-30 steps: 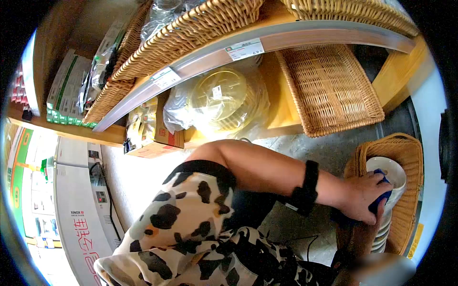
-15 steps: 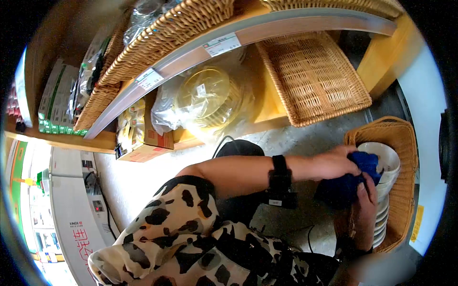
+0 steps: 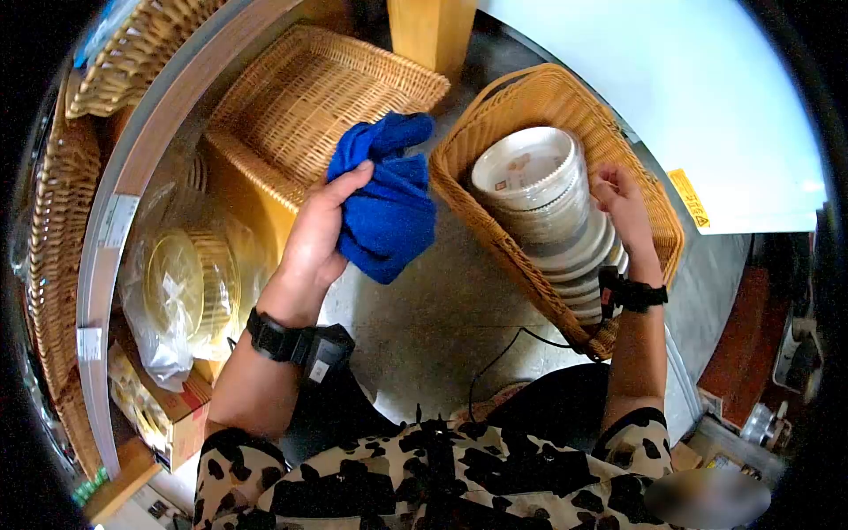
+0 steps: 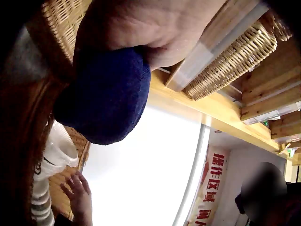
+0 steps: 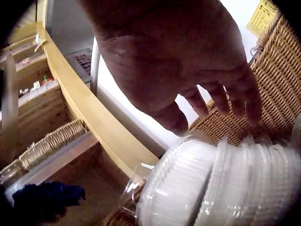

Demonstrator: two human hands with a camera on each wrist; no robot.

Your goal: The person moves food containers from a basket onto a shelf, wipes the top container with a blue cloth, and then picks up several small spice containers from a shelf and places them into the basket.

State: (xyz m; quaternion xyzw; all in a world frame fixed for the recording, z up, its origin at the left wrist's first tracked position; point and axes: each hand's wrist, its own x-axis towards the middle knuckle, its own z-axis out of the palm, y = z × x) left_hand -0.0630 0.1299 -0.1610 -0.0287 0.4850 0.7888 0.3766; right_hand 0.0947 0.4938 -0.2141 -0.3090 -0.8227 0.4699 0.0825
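Note:
A bunched blue cloth (image 3: pixel 386 199) is gripped in my left hand (image 3: pixel 322 231), the thumb lying over it. The left hand is raised between the two wicker baskets, away from the bowls. A wicker basket (image 3: pixel 477 208) on the floor holds a stack of white bowls (image 3: pixel 530 168), lying tilted over in clear wrap. My right hand (image 3: pixel 625 208) is inside that basket's right side, close beside the stack. In the right wrist view, its fingers (image 5: pixel 214 96) hang loosely bent over the wrapped bowls (image 5: pixel 235 181), with nothing held.
A shallow wicker basket (image 3: pixel 265 132) sits on the low shelf at left, near bagged yellow containers (image 3: pixel 190 283). A wooden post (image 3: pixel 430 35) stands behind. The white cabinet (image 3: pixel 707 106) borders the floor basket at right. A black cable (image 3: pixel 495 353) loops before my knees.
The head view has swung right. Both hands were together on the blue cloth at the bowls; the left has drawn it away leftward, and the right has come free beside the stack.

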